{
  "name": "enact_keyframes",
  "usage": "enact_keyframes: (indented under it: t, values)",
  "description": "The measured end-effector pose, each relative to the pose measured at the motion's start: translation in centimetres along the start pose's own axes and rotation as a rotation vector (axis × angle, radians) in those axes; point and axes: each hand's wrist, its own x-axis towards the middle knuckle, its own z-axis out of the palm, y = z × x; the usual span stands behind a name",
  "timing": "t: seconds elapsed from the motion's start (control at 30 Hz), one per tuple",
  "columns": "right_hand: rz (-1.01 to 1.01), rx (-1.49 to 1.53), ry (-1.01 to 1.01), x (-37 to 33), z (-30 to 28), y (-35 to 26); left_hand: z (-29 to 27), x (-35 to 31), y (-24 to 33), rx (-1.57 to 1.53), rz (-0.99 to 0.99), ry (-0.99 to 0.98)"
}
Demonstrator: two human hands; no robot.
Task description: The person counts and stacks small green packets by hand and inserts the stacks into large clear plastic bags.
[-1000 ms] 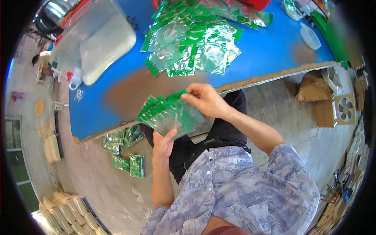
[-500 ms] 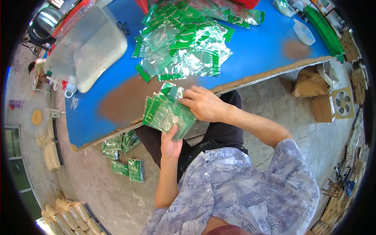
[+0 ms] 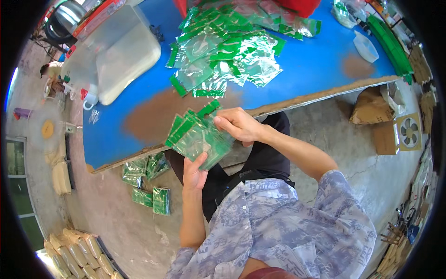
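The left hand clamps a fanned stack of green-banded clear packets; the right hand pinches its upper-right edge.

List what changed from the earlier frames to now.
Against half a second ago, the left hand and its fanned green-and-clear packets have shifted slightly left relative to the table. The pile's near-right edge looks different: a green strip there no longer shows; a packet may have been taken.
Unchanged: left hand gripping the packets, right hand at their upper-right edge, floor bundles, clear bin.
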Motion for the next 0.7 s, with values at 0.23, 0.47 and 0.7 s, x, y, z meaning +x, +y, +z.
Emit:
enact_keyframes:
  t: [0.23, 0.47, 0.7]
  values:
    - [-0.099, -0.886, 0.637, -3.4, -7.9, 5.3, -0.5, 0.2, -1.9, -0.214, -0.033, -0.006]
    - [-0.288, -0.553, 0.133, -3.2, -1.8, 1.5, -0.6, 0.2, -2.9, -0.274, -0.059, -0.077]
    - [-0.228, -0.743, 0.781, 2.5, -8.4, 6.3, 0.8, 0.2, -2.6, -0.177, -0.015, 0.001]
